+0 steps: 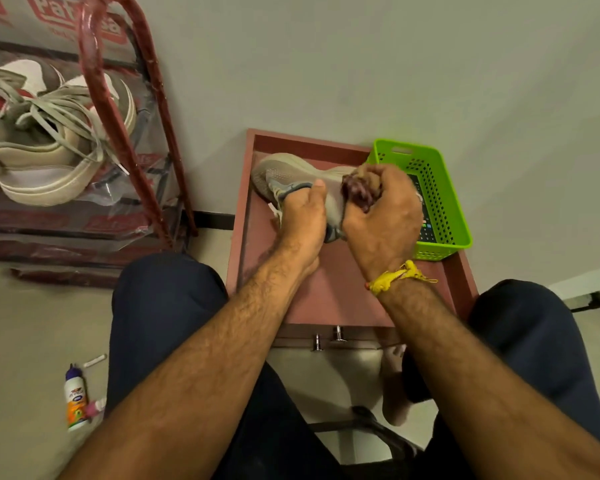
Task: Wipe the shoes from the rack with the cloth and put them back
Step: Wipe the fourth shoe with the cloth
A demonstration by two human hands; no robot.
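On the reddish-brown wooden tray-top table (329, 292) lies the grey mesh sneaker (293, 174), toe pointing left, and both hands are on it. The left hand (303, 216) grips the shoe's collar, fingers curled round it. The right hand (383, 213) clutches a bunched dark maroon cloth (357, 194) against the heel end. A perforated lime-green plastic basket (440, 195) stands just beside them.

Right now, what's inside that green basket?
Through the holes of the green basket a dark flat thing with small coloured buttons shows, maybe a calculator or remote. The right hand, gripping the cloth, covers part of it, so I can't tell for sure.
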